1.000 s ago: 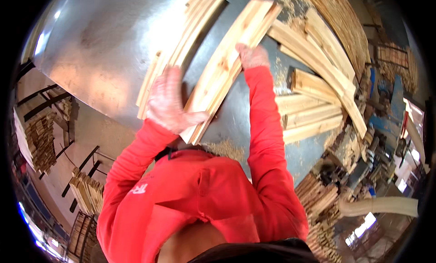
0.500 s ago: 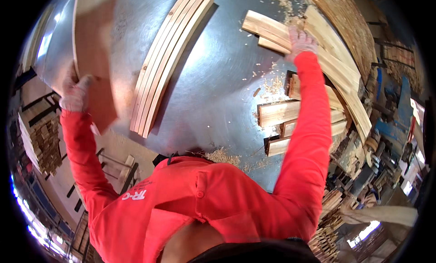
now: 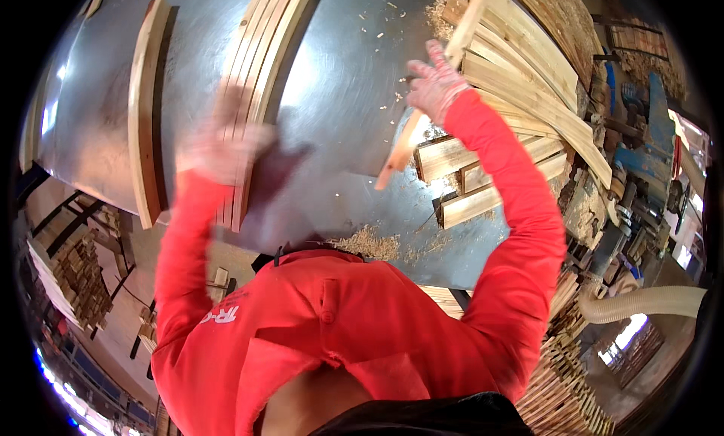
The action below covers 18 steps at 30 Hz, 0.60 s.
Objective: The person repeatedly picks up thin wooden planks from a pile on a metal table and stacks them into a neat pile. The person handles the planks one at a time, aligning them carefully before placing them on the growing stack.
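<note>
My right hand [image 3: 436, 85], in a pale glove, lies across a narrow wooden strip [image 3: 398, 153] that slants down toward me. Its visible fingers spread to the left of the strip, which passes beneath the palm; the grip underneath is hidden. My left hand [image 3: 226, 138] is smeared by motion over the row of wooden strips [image 3: 264, 67] standing side by side on the metal tabletop. Whether it touches them I cannot tell. Further left, a single wooden board [image 3: 145, 112] rests alone on the metal.
A fanned pile of boards [image 3: 528, 97] lies at the right, with several short wood blocks [image 3: 471, 208] on its near side. Wood shavings [image 3: 369, 244] litter the metal table [image 3: 332, 149]. Machinery [image 3: 652, 149] and a ribbed hose [image 3: 648, 304] stand beyond the right edge.
The left hand has let go of the wide board and moved right, over the row of strips. My right hand has come left from the pile, and a strip now slants beneath it.
</note>
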Each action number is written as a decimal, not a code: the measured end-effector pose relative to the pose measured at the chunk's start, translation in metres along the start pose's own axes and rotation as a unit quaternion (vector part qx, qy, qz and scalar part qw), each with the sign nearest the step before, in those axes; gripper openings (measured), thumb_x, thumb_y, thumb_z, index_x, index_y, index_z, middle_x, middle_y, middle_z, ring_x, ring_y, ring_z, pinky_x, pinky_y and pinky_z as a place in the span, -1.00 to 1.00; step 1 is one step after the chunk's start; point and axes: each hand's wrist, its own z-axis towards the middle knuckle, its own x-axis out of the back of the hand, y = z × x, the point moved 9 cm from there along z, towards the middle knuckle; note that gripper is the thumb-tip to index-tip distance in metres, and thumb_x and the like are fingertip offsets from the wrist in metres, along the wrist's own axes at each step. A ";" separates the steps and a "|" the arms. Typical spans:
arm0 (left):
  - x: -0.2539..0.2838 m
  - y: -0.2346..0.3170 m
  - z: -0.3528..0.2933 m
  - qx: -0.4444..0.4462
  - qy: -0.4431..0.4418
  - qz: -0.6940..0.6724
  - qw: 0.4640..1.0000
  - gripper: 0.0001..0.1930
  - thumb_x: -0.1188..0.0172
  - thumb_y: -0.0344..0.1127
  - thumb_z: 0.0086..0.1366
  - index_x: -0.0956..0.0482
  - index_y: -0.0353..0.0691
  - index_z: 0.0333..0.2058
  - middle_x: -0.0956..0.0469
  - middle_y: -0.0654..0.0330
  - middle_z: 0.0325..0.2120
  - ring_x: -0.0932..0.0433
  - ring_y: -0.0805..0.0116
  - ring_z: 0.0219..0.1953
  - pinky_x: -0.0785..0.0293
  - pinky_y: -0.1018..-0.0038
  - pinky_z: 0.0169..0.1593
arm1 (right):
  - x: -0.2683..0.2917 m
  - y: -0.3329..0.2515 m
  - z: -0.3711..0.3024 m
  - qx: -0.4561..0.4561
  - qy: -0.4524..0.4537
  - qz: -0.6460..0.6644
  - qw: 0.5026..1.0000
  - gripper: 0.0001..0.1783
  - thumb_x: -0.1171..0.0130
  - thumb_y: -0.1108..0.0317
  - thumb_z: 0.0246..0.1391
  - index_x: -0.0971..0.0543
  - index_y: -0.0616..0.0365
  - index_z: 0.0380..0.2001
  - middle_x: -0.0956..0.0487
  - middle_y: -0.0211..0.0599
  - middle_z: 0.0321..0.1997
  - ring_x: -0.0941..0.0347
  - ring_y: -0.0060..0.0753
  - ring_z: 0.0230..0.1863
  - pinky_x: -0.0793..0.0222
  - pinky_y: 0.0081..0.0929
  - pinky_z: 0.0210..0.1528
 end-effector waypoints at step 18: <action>-0.167 -0.173 -0.043 0.239 -0.037 -0.342 0.908 -0.48 -0.19 -0.05 0.40 -0.44 -0.28 0.17 -0.60 0.10 0.00 -0.59 0.17 0.04 -0.50 0.18 0.18 | -0.069 -0.069 0.028 -0.256 0.284 0.852 0.358 -0.22 -0.45 0.05 0.00 -0.44 0.36 0.15 -0.60 -0.01 0.02 -0.57 -0.25 -0.04 -0.48 -0.44 0.01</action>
